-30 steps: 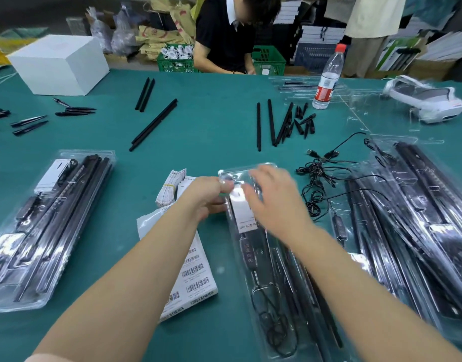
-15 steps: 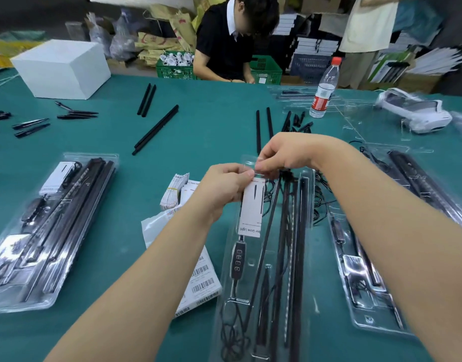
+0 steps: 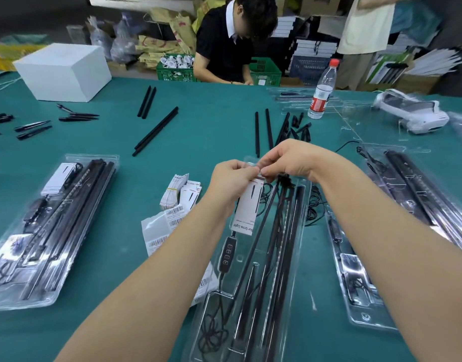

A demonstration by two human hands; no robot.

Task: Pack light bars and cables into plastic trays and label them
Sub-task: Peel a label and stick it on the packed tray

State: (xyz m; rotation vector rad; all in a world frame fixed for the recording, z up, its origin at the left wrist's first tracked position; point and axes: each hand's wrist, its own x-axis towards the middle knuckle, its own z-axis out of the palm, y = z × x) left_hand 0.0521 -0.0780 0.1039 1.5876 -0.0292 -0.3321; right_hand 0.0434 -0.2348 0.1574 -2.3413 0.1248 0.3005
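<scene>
A clear plastic tray lies in front of me on the green table, holding black light bars, a coiled cable and an inline controller. A white printed card reading "Grow Light" hangs over the tray's far left end. My left hand pinches the card's top edge. My right hand pinches the same top edge from the right, fingers curled over the tray's far rim.
Packed trays lie at the left and far right; another tray sits beside mine. Card stacks and barcode sheets lie left of my arm. Loose black bars, a water bottle, a white box.
One second ago my hands were low on the tray's near end. They have since lifted to the far end with the card, and in the last half second barely shifted.
</scene>
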